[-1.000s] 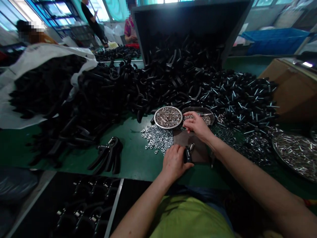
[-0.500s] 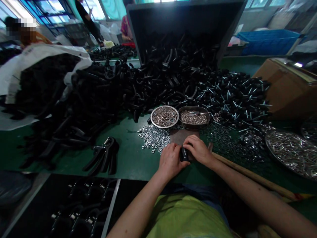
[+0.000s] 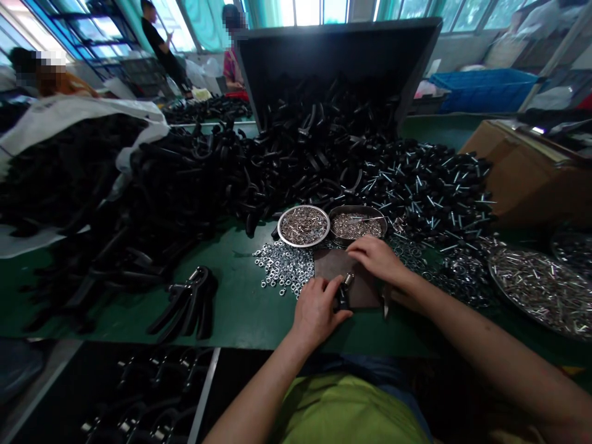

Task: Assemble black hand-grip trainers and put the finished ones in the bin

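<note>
My left hand [image 3: 317, 305] grips a black part [image 3: 343, 298] with a metal spring [image 3: 348, 281] at its top, over a brown plate [image 3: 367, 290]. Up and to the right, my right hand [image 3: 377, 256] is near the plate's upper edge, just below the oval tin of small metal pieces [image 3: 358, 226]; its fingers are together, and what they hold, if anything, is hidden. A round dish of metal pins [image 3: 304, 226] stands left of the tin. Metal nuts [image 3: 287, 266] lie scattered left of the plate.
Black handles [image 3: 296, 154] are heaped behind the dishes, with a pile of bolts [image 3: 435, 191] at right. Assembled black pieces [image 3: 189, 302] lie at left. A large tray of pins [image 3: 541, 290] and a cardboard box [image 3: 522, 172] are at right. People sit and stand beyond.
My right hand has left the black part and moved up and right, uncovering the spring. My left hand still grips the part. The whole view has shifted slightly.
</note>
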The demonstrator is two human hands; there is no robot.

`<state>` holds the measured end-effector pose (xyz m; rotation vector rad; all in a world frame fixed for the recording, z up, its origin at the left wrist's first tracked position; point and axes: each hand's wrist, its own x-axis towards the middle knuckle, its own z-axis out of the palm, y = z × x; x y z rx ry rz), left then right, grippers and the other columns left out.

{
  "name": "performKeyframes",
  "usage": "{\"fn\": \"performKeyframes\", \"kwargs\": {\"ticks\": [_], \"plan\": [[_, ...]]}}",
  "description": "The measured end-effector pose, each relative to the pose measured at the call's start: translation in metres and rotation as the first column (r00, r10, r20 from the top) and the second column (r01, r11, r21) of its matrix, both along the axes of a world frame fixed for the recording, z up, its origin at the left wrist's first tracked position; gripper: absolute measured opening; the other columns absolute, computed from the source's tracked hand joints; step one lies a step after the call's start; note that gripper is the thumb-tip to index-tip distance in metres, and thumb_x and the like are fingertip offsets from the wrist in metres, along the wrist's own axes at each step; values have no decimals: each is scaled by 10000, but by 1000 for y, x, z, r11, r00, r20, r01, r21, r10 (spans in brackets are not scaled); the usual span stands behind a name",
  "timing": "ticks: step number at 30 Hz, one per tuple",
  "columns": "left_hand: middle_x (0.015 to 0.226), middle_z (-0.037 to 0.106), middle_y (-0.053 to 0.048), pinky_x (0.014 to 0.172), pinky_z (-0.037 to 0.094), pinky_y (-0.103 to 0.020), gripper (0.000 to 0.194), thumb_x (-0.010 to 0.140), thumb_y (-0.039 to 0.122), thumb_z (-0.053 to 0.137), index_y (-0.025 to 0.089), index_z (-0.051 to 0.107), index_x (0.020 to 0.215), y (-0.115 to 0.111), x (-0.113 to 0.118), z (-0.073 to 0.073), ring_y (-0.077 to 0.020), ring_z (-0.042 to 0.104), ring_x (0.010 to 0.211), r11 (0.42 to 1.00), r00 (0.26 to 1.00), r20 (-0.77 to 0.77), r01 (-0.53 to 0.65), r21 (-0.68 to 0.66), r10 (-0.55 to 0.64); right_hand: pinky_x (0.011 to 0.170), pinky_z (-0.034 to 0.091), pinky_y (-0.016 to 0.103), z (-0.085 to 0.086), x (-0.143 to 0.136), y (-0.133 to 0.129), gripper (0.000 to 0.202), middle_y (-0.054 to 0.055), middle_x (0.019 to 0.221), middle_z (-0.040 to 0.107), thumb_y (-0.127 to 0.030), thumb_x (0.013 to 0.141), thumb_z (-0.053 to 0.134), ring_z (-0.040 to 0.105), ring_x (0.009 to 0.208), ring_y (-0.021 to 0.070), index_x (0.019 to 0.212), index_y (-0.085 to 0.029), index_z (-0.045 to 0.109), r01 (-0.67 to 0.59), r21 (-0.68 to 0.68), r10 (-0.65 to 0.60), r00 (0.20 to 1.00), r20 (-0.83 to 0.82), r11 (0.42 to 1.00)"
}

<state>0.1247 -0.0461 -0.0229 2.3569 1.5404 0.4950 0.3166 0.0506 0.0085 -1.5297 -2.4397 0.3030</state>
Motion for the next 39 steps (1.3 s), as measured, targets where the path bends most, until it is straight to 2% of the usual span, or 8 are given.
{"fn": "performKeyframes", "kwargs": {"ticks": [3,8,17,21,24,27,30,39], "plan": [[1041,545,-58,829,426,-377,656,687,466,707,291,444,1262,0,-1,2,-241,514,953,1000,999,-27,30,5,-29,840,417,317,6,15,44,212,80,979,684,-275,848,523,537,1026,218,911,-205,714,220,4,-217,959,180,975],[1057,551,-57,829,427,-385,683,684,448,716,289,434,1284,-1,0,4,-247,510,966,999,998,-45,36,5,-36,712,458,333,0,17,82,169,131,907,699,-248,710,660,621,892,267,845,-181,737,326,-59,-296,910,291,943],[1074,578,-59,865,430,-394,685,660,399,744,280,458,1271,0,1,3,-254,518,1013,999,999,5,35,-22,-35,767,446,319,-2,17,77,236,135,975,694,-281,837,517,628,931,239,944,-185,705,371,-41,-351,905,240,928],[1083,612,-77,914,423,-411,622,656,468,726,247,546,1209,8,0,5,-264,538,1041,988,963,258,-42,-147,79,798,429,301,10,18,55,282,98,1002,692,-294,875,447,619,929,215,988,-187,682,355,-13,-352,930,105,935],[1071,632,-88,889,458,-390,623,655,491,720,208,572,1190,16,-5,10,-245,576,1006,878,740,553,-106,-467,383,744,429,250,17,12,20,250,31,913,699,-300,877,445,622,831,162,908,-201,672,258,-57,-261,964,-53,965],[975,647,-69,751,528,-337,538,700,483,687,196,592,1144,21,-11,16,-189,618,859,667,382,648,101,-738,659,685,414,250,14,2,-20,197,20,816,676,-270,873,458,603,758,153,830,-196,635,59,-131,-90,964,-251,990],[820,639,-34,639,548,-288,411,717,473,676,182,630,1003,23,-14,18,-136,613,700,534,165,590,286,-795,790,677,399,263,6,-11,-47,174,30,811,651,-259,886,454,587,761,162,829,-197,607,-90,-154,45,961,-271,984],[735,639,-17,568,558,-267,327,717,427,693,163,636,901,20,-12,13,-126,615,631,455,41,516,414,-788,856,709,379,277,-3,-29,-57,178,54,850,636,-240,922,409,572,830,180,854,-180,561,-137,-38,135,989,-54,990]]}}
